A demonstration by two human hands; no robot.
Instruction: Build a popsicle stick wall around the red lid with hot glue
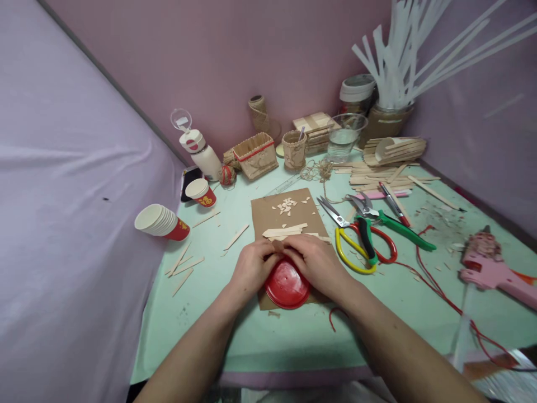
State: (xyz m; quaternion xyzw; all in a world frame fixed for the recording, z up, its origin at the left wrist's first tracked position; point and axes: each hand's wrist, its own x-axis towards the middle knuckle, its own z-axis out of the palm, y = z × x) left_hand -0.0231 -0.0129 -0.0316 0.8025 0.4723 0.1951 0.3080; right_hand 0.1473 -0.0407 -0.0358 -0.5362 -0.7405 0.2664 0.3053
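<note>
My left hand [254, 266] and my right hand [316, 258] meet over the far rim of a round red plastic lid [288, 286]. Fingers of both hands are closed on a small brown piece [277, 245], mostly hidden, so its kind is unclear. Beneath them lies a brown cardboard sheet [262, 215]. Flat wooden sticks [285, 230] rest on the sheet just beyond my fingertips. Farther back on it is a small heap of pale wood chips [287, 205].
Right of the sheet lie scissors [342, 221], green-handled pruning shears [403, 230] and a pink glue gun [489, 268] with red cord. Paper cups [157, 221] lie at left. A bottle [205, 159], a stick basket [255, 159] and a water cup [344, 143] stand behind.
</note>
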